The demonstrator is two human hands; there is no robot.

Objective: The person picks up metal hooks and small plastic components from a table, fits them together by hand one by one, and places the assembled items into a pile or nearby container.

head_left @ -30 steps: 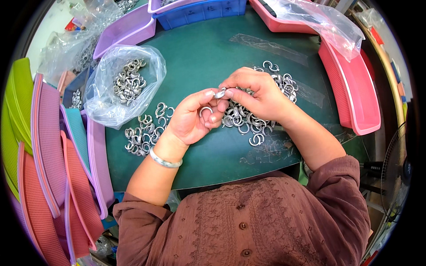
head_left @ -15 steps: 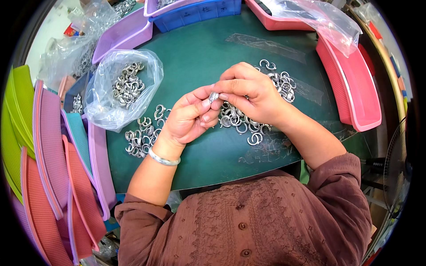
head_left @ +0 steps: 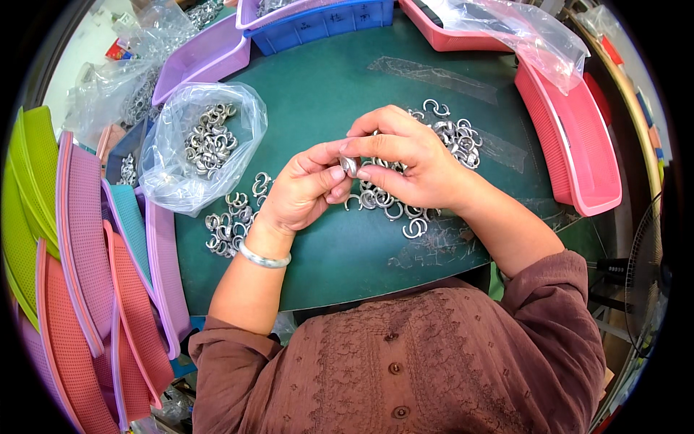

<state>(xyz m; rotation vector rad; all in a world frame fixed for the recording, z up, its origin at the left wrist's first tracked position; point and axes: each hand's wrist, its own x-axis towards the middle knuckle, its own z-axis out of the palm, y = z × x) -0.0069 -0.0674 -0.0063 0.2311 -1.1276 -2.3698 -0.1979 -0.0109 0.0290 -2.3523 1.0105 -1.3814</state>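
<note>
A small curved silver metal hoop is pinched between my two hands above the middle of the table. My left hand grips its left side between thumb and fingers. From the other side, the thumb and fingers of my right hand close on the same hoop. Under and behind my right hand lies a loose pile of open silver hoops, partly hidden by it. Beside my left wrist is a smaller heap of similar hoops. More silver pieces sit in a clear plastic bag farther left.
Pink trays line the right side, one under a clear plastic sheet. A blue bin and a purple tray stand along the back. Stacked colored baskets crowd the left edge. Clear tape sticks to the green tabletop.
The hoop has been turned between my fingers and shows more of its side. My left hand has shifted slightly left, its fingers curled in more. The piles look the same.
</note>
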